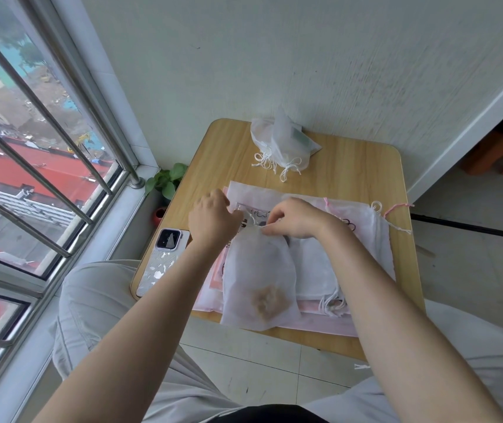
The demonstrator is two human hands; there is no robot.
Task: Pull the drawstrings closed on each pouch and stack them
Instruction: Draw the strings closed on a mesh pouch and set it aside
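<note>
A barred window (39, 166) is filling the left; a small wooden table (350, 166) is standing against a pale wall. At the table's left edge a phone (164, 264) is lying face down, near a potted plant (166, 180). My left hand (213, 219) is curling at the neck of the pouch (259, 279); it appears to be gripping the cord, though I cannot tell for certain. The pouch is lying on a pink sheet (329, 326), long axis running toward me, its gathered mouth pointing away, a pale brown clump showing through its near end. My right hand (296, 219) is pinching the neck from the other side, so both hands are meeting at the mouth; the closing pull, I judge, is running sideways across that axis. Flat pouches (314, 267) are waiting just right of it. Closed pouches (283, 145) are heaping at the far edge.
</note>
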